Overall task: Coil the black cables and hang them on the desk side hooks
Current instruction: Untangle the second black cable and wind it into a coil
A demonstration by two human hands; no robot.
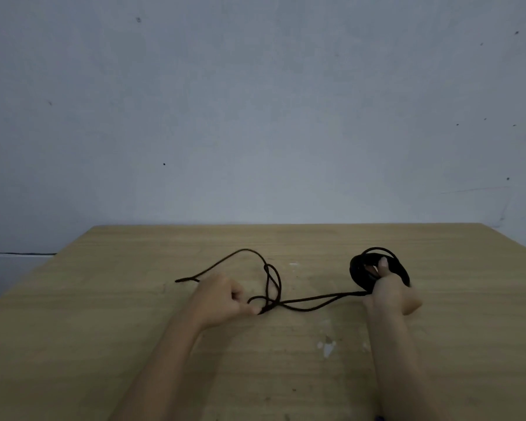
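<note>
A thin black cable (357, 274) lies on the light wooden desk (134, 329), nearer to its far edge. Its right part is wound into a small coil. The right hand (387, 296) grips this coil with curled fingers, and one fingertip shows through the ring. From the coil two strands run left over the desktop to the left hand (225, 296), which rests knuckles up and pinches the cable. Beyond it the cable makes loose loops, and its free end points toward the desk's left edge. Behind the desk stands a grey wall (255, 101).
</note>
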